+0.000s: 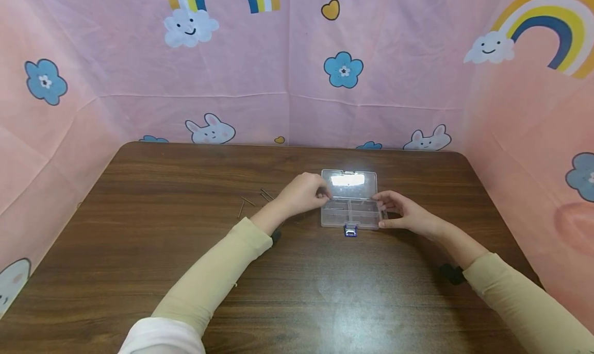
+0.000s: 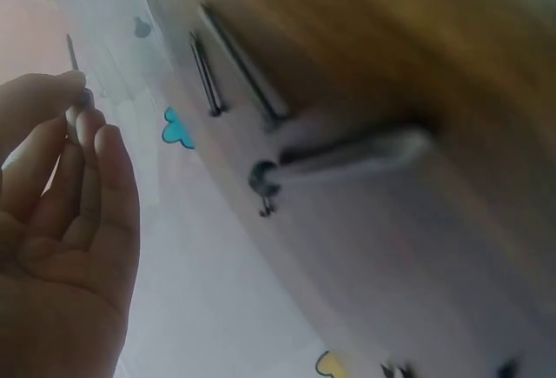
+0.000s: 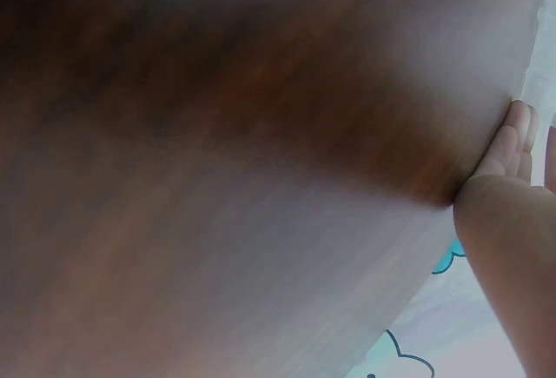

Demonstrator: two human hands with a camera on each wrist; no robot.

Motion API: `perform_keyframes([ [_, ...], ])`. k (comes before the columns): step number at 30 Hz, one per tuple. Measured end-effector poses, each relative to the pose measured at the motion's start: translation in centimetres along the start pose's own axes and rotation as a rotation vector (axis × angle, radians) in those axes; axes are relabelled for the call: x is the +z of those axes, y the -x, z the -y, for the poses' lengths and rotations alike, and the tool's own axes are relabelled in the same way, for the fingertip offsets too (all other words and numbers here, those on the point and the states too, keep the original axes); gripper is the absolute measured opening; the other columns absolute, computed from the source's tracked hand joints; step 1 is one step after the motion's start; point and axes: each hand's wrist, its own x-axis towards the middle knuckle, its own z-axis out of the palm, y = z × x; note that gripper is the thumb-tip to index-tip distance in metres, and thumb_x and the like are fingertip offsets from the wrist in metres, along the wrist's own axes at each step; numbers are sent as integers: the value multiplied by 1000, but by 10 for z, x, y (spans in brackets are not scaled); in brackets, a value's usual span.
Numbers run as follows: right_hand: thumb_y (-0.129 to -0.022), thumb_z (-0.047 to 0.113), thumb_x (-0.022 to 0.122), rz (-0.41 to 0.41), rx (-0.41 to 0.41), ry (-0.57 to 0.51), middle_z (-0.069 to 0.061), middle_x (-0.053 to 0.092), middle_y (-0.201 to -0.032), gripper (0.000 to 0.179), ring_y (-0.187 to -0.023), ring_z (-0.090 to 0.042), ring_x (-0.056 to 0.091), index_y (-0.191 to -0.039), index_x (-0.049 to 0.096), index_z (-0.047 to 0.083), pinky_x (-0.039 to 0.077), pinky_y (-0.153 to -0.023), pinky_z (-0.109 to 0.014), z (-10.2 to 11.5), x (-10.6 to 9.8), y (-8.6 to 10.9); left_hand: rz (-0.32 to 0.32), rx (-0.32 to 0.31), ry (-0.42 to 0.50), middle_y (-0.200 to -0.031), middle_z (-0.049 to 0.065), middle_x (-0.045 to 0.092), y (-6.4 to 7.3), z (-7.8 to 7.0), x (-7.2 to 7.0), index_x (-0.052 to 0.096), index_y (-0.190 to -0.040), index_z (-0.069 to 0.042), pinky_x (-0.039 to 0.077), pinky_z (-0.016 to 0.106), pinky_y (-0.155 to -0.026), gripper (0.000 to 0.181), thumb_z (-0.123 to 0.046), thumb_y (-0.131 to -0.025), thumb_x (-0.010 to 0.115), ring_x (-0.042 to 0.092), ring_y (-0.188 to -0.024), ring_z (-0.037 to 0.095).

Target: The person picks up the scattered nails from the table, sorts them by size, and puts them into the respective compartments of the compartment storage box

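A clear plastic compartment box lies on the table with its lid raised at the back and a blue-edged latch at the front. My left hand is over its left side, pinching a thin nail between thumb and fingertips, point outward. My right hand holds the box's right side, thumb near the front corner and fingers near the back. Thin dark lines, perhaps nails, show in a left compartment. Several loose nails lie left of my left hand; a larger nail shows in the left wrist view.
The dark wood-grain table ends at a pink patterned cloth at the back and both sides. Dark wrist straps sit beneath both forearms.
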Motion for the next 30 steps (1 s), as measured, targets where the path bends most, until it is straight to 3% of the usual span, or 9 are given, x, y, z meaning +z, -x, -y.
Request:
perform_keyframes([
  [13,-98,10,76,0,-2,-3,-20,53,-142,62,-128,-29,51,-151,46,1,42,-104,-10,-1,-1,0,60,21,-111,-101,1,80,-5,-8,8,82,-101,-10,57,27,-79,12,-5,-98,72,64,-84,12],
  [21,-98,11,77,1,6,5,-20,53,-143,63,-130,-32,50,-151,46,1,42,-104,-10,0,-1,-2,36,43,-83,-101,1,79,-2,-4,4,81,-99,-11,57,27,-82,11,-3,-95,74,66,-88,13],
  [30,-98,10,77,3,1,8,-20,54,-142,62,-127,-28,52,-151,46,1,43,-104,-11,-1,-1,-3,10,4,-117,-102,1,76,4,8,-5,80,-101,-12,58,28,-84,9,-6,-96,74,66,-90,14],
])
